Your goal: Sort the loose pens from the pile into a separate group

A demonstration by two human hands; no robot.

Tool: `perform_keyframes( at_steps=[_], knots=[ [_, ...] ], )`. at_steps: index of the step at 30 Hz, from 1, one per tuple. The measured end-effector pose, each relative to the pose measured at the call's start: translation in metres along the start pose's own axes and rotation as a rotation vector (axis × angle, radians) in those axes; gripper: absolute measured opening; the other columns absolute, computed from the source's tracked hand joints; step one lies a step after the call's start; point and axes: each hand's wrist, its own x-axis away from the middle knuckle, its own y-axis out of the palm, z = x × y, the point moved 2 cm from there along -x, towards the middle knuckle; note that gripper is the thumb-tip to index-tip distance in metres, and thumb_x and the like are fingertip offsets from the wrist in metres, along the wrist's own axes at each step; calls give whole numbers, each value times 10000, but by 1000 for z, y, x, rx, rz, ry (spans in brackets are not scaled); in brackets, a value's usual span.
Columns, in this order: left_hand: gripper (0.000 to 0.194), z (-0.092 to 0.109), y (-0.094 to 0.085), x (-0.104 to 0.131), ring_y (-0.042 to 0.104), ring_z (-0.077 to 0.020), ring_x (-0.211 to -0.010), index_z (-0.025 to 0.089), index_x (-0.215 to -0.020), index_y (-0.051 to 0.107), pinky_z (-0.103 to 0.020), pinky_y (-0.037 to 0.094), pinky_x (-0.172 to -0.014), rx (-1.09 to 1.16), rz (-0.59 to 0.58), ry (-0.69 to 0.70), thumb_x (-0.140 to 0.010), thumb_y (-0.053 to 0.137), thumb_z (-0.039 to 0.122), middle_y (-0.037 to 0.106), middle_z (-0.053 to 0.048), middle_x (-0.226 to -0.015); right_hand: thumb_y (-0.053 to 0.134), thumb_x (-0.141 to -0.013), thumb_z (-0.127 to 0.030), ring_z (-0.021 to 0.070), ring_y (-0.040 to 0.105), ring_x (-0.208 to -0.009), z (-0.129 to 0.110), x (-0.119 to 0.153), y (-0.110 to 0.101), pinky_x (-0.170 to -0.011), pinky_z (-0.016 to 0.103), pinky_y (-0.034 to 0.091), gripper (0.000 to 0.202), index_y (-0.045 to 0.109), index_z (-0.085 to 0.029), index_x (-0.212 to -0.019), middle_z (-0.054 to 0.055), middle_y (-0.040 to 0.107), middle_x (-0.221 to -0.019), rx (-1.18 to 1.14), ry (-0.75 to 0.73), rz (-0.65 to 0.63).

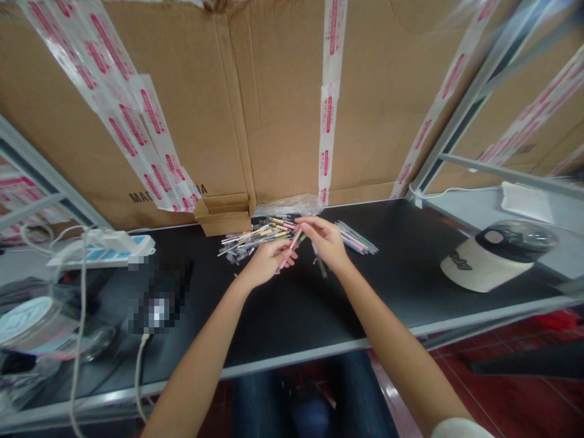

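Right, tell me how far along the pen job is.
Done, it seems: a small neat bunch of pens lies right of the hands. In hand: the left hand and right hand hold one pink pen between them. Left: a loose pile of pens on the black table.

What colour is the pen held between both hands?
Pink; the pen shows best in the head view, between left hand and right hand.
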Motion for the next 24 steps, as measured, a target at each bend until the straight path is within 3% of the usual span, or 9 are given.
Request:
perform_keyframes(
  at_steps=[5, 11, 17, 24],
  knots=[
    [299, 0, 1, 1, 576, -123, -665, 136, -1000, 584, -209, 408, -524, -25, -15, -23, -802, 544, 357, 613, -64, -849, 621, -787, -386, 176, 658, -790, 1, -3, -8, -737, 302, 507, 243, 710, -192, -901, 39, 722, -843, -42, 52, 78],
    [314, 1, -1, 1, 582, -120, -647, 124, -986, 580, -228, 437, -556, 50, -6, -17, -786, 577, 367, 609, -58, -820, 542, -833, -457, 193, 626, -930, -2, -2, -1, -861, 344, 477, 334, 713, -197, -954, 61, 702, -965, 95, -31, -84],
    [307, 1, -4, 0, 580, -114, -635, 126, -983, 593, -228, 459, -559, 95, 42, -13, -784, 604, 358, 612, -47, -793, 525, -834, -482, 195, 608, -968, 1, -2, -1, -843, 349, 491, 406, 628, -231, -1136, 67, 652, -1104, 56, 26, -38],
    [294, 4, -22, -3, 623, -130, -698, 142, -935, 555, -263, 510, -657, 173, 311, 160, -767, 626, 372, 599, -35, -833, 513, -855, -349, 191, 605, -941, 8, -5, -7, -824, 336, 477, 273, 653, -193, -1030, 79, 659, -1038, 166, -29, -6]
  ],
)
